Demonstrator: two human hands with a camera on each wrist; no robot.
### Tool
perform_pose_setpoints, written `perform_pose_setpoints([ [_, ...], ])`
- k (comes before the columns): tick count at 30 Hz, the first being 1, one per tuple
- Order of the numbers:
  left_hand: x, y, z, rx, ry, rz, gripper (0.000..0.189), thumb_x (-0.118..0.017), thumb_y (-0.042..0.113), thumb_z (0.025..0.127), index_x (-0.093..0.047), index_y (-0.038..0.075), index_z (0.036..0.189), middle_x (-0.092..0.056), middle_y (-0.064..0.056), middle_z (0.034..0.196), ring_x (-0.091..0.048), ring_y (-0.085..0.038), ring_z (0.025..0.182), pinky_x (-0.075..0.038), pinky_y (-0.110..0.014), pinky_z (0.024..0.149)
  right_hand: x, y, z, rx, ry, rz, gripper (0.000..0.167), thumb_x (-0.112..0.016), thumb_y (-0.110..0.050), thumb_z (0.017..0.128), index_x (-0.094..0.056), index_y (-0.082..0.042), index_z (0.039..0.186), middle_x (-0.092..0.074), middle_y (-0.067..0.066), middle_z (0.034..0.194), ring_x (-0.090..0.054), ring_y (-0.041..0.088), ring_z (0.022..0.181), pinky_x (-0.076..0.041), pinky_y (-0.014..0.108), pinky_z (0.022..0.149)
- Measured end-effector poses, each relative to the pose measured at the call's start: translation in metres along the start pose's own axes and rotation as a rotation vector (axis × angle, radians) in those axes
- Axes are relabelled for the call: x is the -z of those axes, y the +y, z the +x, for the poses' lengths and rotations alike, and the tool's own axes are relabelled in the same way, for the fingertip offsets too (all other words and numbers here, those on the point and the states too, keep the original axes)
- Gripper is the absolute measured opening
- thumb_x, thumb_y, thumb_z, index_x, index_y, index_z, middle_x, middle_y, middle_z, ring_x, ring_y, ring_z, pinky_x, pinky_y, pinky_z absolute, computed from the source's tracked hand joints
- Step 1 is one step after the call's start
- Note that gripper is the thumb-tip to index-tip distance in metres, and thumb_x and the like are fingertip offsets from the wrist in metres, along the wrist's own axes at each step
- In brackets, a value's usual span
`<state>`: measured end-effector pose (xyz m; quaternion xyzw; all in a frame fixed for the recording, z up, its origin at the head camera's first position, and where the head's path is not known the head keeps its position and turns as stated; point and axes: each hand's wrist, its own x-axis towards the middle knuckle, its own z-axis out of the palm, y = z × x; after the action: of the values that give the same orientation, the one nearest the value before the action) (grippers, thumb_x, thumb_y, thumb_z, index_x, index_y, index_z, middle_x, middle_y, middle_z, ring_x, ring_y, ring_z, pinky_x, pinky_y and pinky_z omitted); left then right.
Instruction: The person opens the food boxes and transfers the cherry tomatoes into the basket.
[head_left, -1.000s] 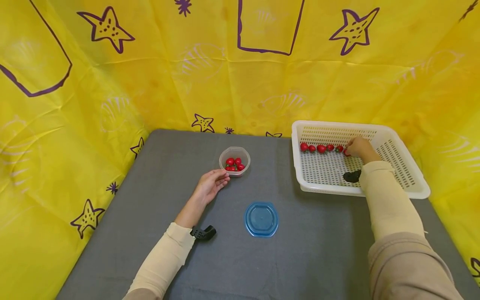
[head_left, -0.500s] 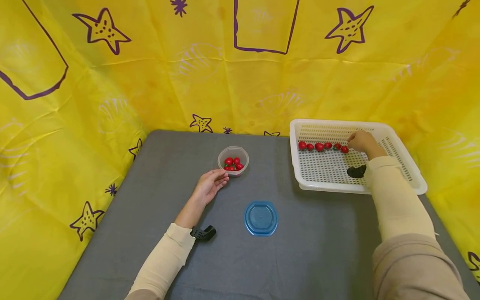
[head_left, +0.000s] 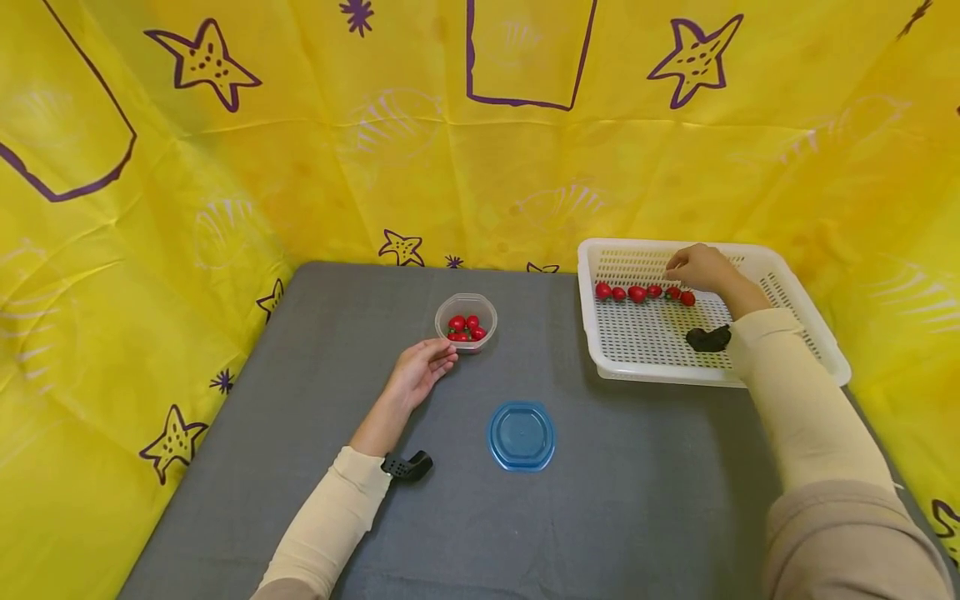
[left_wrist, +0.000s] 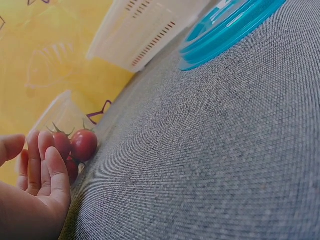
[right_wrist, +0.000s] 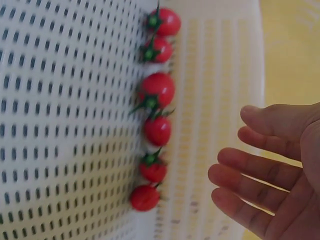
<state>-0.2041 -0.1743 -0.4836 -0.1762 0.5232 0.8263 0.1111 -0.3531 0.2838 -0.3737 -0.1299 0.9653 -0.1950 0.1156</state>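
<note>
Several red cherry tomatoes [right_wrist: 157, 90] with green stems lie in a row along the far wall of a white perforated basket [head_left: 611, 350]. My right hand [head_left: 705, 268] hovers above the row's right part, near that wall. In the right wrist view its fingers [right_wrist: 250, 182] are spread and slightly bent, apart from the tomatoes, with nothing between them. My left hand [head_left: 423, 371] rests beside a small clear plastic container [head_left: 491, 310], fingertips right at its near rim. More cherry tomatoes [left_wrist: 84, 145] sit inside it, partly hidden by the relaxed left fingers [left_wrist: 57, 172] in the left wrist view.
A blue lid [head_left: 522, 436] lies flat on the grey tabletop [head_left: 600, 500], between the two arms. Yellow patterned cloth [head_left: 495, 175] hangs behind and along the sides. A black wrist-worn device [head_left: 407, 466] sticks out from the left wrist.
My right hand has let go of the row's rightmost tomato, risen off it and moved left over the row. The left hand stays at the container.
</note>
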Motion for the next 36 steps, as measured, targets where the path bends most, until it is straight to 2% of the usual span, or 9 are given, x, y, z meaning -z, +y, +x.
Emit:
perform_pose_setpoints([
  [5,0.0,0.001,0.0,0.004,0.012,0.01,0.008,-0.057,0.012,0.098,-0.062,0.011,0.092,-0.07,0.003,0.078,-0.068,-0.01,0.073,-0.057,-0.022,0.076,0.002,-0.025,0.003,0.037,-0.003,0.045,0.035,-0.058,-0.022,0.096,-0.063,0.009,0.112,-0.067,0.029,0.107,-0.065,0.037,0.088,-0.053,0.044,0.072],
  [12,-0.001,0.0,0.0,0.009,0.016,0.026,0.006,-0.057,0.013,0.098,-0.061,0.01,0.095,-0.07,0.003,0.079,-0.068,-0.01,0.074,-0.057,-0.022,0.077,0.001,-0.07,0.006,0.081,-0.005,0.062,0.034,-0.058,-0.021,0.097,-0.062,0.006,0.115,-0.065,0.028,0.115,-0.061,0.04,0.102,-0.049,0.053,0.089],
  [20,-0.001,0.0,0.002,0.01,0.013,0.005,0.01,-0.056,0.01,0.098,-0.062,0.011,0.091,-0.07,0.002,0.077,-0.068,-0.01,0.072,-0.057,-0.022,0.074,-0.009,-0.115,0.008,0.201,0.029,0.06,0.028,-0.062,-0.016,0.094,-0.065,0.006,0.111,-0.068,0.025,0.108,-0.062,0.037,0.099,-0.048,0.051,0.09],
  [27,-0.001,0.0,0.001,0.015,0.027,0.011,0.007,-0.057,0.011,0.098,-0.062,0.01,0.093,-0.07,0.002,0.078,-0.068,-0.01,0.072,-0.057,-0.021,0.074,-0.02,-0.14,0.01,0.261,0.035,0.08,0.026,-0.064,-0.015,0.092,-0.066,0.004,0.11,-0.069,0.022,0.104,-0.064,0.033,0.092,-0.05,0.047,0.085],
  [36,-0.002,0.0,0.001,0.007,0.031,0.002,0.01,-0.057,0.01,0.098,-0.063,0.01,0.09,-0.07,0.002,0.077,-0.068,-0.01,0.071,-0.056,-0.021,0.071,-0.03,-0.16,0.012,0.346,0.033,0.098,0.026,-0.067,-0.013,0.09,-0.068,0.004,0.108,-0.071,0.021,0.103,-0.066,0.034,0.094,-0.052,0.047,0.085],
])
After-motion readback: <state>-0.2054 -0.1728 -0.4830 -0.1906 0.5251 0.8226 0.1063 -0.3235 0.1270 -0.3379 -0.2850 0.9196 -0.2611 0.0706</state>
